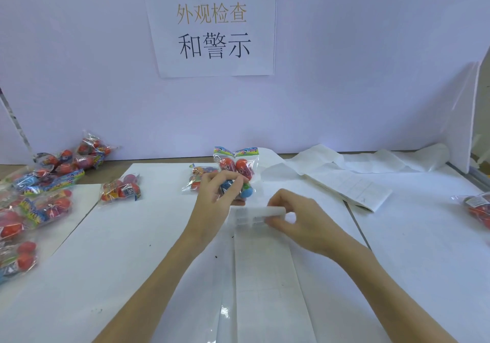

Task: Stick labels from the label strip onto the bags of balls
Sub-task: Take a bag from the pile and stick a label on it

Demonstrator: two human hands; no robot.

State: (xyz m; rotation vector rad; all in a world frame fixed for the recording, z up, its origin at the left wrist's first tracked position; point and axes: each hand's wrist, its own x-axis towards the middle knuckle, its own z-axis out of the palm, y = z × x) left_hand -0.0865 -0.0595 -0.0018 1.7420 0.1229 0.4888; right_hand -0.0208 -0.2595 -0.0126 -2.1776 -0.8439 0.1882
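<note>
My left hand [216,199] grips a clear bag of red and blue balls [238,167] and holds it upright above the middle of the table. My right hand [294,218] pinches a white label [254,216], blurred, at the top end of the label strip [265,271]. The strip runs from under both hands toward the near table edge. The label sits just below the held bag. Another bag of balls [197,177] lies right behind my left hand.
Several bags of balls are piled at the left [45,183], one lies alone [120,189], and one lies at the right edge [477,207]. Used backing paper [352,181] trails along the back right. A white partition with a paper sign [213,24] closes the back.
</note>
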